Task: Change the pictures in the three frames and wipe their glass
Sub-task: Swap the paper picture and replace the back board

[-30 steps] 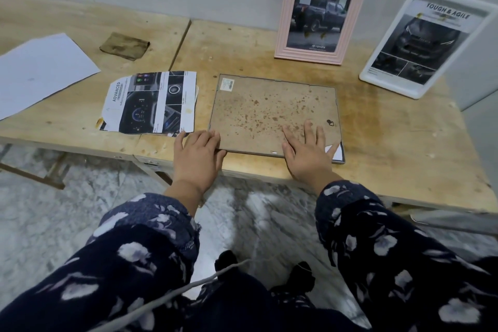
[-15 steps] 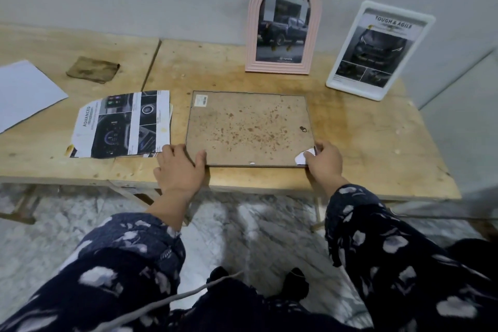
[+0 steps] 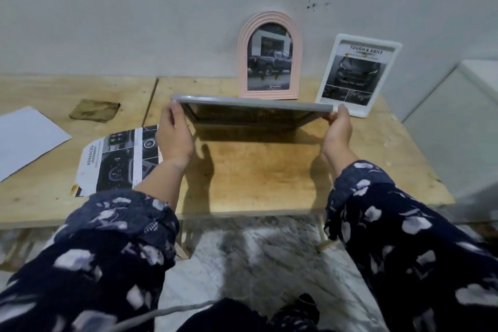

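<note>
**I Hold the Gray Frame Up**

My left hand [image 3: 174, 134] grips one end of the gray frame [image 3: 253, 105]. My right hand [image 3: 337, 127] grips the other end. The frame is up off the counter [image 3: 258, 170], nearly flat. Behind it stand the pink frame [image 3: 269, 55] and the white frame [image 3: 358, 75]. A car picture [image 3: 118, 160] lies by my left hand.

On the picture in the pink arched frame [image 3: 269, 55] at the far side of my worktop I read "TOYOTA" along the bottom. The picture in the white frame [image 3: 358, 74] to its right is headed "TOUGH & AGILE". The printed car sheet [image 3: 116, 160] lying flat at the left carries "ADVANCED" up its edge; its smaller print is too blurred to read.
</note>
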Demonstrator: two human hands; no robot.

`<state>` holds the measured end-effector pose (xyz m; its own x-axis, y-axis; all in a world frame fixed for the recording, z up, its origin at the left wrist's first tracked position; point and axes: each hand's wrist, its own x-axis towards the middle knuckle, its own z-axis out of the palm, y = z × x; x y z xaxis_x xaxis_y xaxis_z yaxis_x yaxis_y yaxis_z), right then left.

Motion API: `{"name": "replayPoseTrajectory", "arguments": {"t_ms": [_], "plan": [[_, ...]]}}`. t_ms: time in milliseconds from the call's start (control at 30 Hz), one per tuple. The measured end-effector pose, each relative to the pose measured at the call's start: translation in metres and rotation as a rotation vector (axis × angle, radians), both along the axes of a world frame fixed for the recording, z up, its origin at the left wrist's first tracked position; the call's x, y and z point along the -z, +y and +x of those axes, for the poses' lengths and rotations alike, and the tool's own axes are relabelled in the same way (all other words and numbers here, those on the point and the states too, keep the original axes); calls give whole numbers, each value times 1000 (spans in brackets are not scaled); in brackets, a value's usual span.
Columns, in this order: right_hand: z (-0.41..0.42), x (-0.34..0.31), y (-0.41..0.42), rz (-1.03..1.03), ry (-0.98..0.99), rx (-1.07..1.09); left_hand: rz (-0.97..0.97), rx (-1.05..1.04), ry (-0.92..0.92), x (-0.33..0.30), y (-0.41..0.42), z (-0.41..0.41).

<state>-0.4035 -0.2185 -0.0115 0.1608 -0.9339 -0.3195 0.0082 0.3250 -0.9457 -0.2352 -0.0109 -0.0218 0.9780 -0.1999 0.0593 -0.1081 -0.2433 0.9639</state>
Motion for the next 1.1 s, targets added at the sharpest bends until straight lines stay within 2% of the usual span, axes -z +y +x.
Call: {"name": "replayPoseTrajectory", "arguments": {"t_ms": [100, 200, 400, 700, 933, 1100], "plan": [[14, -17, -3, -51, -17, -58, -23, 11, -136, -11, -13, 8], [30, -29, -13, -138, 133, -98, 19, 10, -186, -20, -28, 27], [56, -40, -33, -361, 476, -134, 274, -5, -32, -11, -51, 61], [82, 20, -62, -277, 803, -277, 647, 62, 152, 36, -71, 67], [101, 59, -75, -185, 845, -366, 807, 50, 183, 58, -79, 73], [107, 70, -77, -219, 1019, -430, 849, 51, 213, 65, -83, 76]]}}
